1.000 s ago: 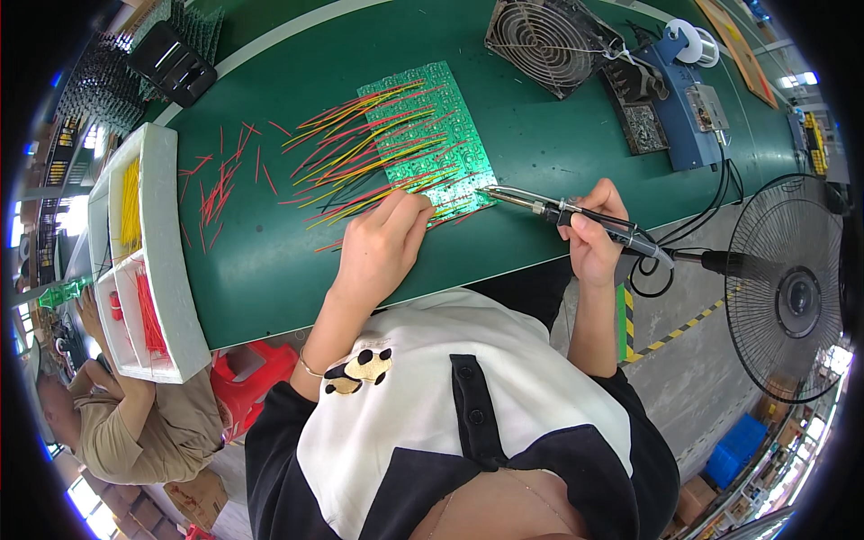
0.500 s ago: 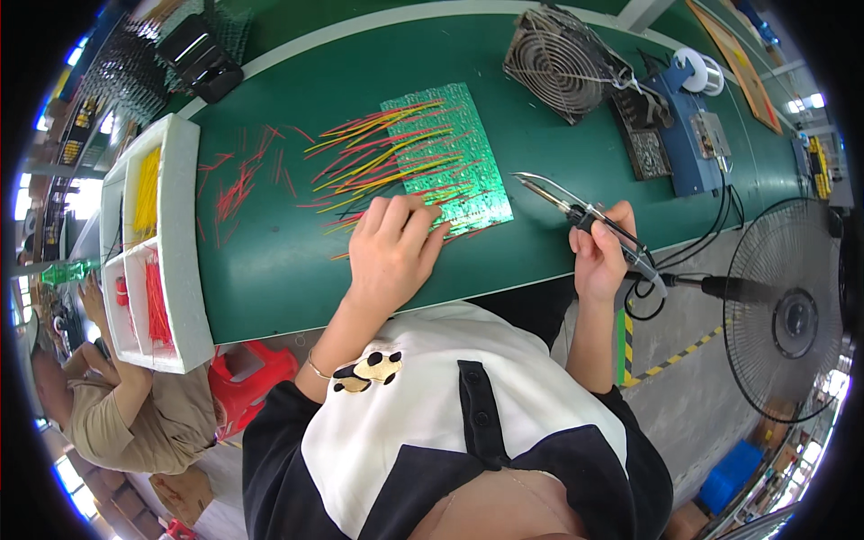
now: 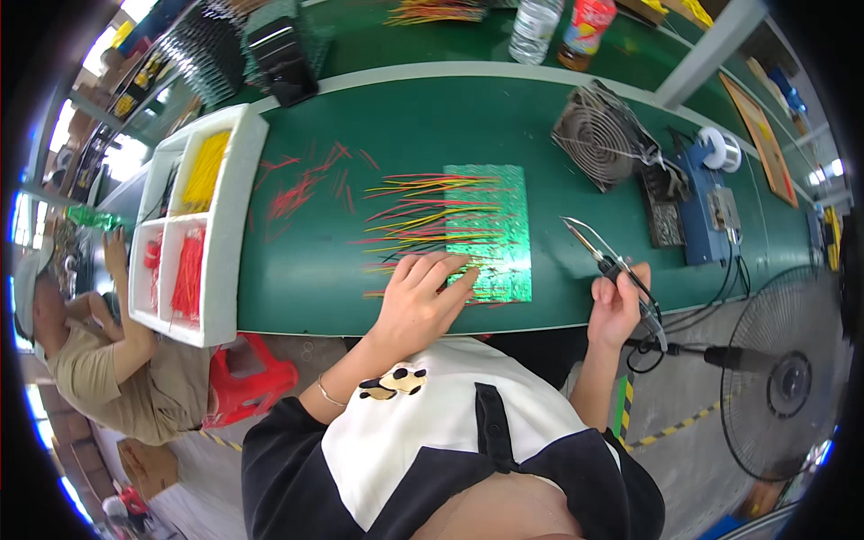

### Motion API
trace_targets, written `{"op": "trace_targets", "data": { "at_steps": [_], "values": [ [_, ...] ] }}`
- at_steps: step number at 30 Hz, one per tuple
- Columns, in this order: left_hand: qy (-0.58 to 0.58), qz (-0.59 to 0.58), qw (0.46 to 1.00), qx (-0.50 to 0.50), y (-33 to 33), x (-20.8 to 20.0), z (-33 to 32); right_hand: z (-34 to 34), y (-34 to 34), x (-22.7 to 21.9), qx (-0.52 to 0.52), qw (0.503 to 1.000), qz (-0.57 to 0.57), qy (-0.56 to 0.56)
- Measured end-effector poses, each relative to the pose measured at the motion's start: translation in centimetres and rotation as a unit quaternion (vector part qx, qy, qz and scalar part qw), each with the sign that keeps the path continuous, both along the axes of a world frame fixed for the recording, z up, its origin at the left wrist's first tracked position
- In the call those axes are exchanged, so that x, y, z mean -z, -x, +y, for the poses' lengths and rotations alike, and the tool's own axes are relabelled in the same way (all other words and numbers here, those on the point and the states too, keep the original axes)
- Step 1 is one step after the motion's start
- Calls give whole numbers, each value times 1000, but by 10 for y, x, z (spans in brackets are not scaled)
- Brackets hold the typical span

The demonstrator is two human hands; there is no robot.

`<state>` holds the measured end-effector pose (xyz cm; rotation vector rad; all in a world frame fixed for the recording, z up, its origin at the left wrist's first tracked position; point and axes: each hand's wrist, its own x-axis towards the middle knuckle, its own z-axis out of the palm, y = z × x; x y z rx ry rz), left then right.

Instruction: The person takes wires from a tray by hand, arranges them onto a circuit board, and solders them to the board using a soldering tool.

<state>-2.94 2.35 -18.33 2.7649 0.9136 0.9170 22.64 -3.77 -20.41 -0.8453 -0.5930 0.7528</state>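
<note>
My left hand (image 3: 421, 301) rests at the near left part of a shiny green circuit board panel (image 3: 515, 193), its fingers bent together over the wires there. Whatever its fingertips pinch is hidden. Rows of red, yellow and black wires (image 3: 407, 214) lie with one end on the panel and stick out to its left. To the right of the panel, my right hand (image 3: 618, 304) is closed around a soldering iron (image 3: 612, 267) with a thin curved metal tube alongside its tip. The tip points up and left, apart from the panel.
Loose red wires (image 3: 297, 193) lie left of the panel. A white foam box (image 3: 225, 243) holds yellow and red wires in compartments. Behind are a fan unit (image 3: 598, 139), a blue soldering station (image 3: 702, 207) and bottles (image 3: 537, 31). A floor fan (image 3: 790, 382) stands right; a person (image 3: 135, 369) sits left.
The whole view has shifted, so the bench sits lower and bottles at the back come into sight. My left hand stays at the panel's near left; the right still holds the soldering iron.
</note>
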Motion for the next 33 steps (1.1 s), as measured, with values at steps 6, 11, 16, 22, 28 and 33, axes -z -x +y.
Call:
{"op": "trace_targets", "data": {
  "at_steps": [6,11,16,22,28,33],
  "values": [
    [219,-206,926,227,27,-104,-10,-2,-3,-3,56,997,-2,45],
    [190,-454,781,384,9,-173,-64,10,8,-2,46,998,12,42],
    [440,-258,830,225,-10,-275,-80,8,2,-1,73,996,-5,43],
    [400,-324,777,362,-16,-252,-85,15,5,-9,44,999,20,18],
    [300,-342,743,490,-47,-244,-90,12,-4,1,44,997,-22,59],
    [87,-281,871,394,-30,-253,-98,9,14,-2,5,998,-27,50]
  ]
}}
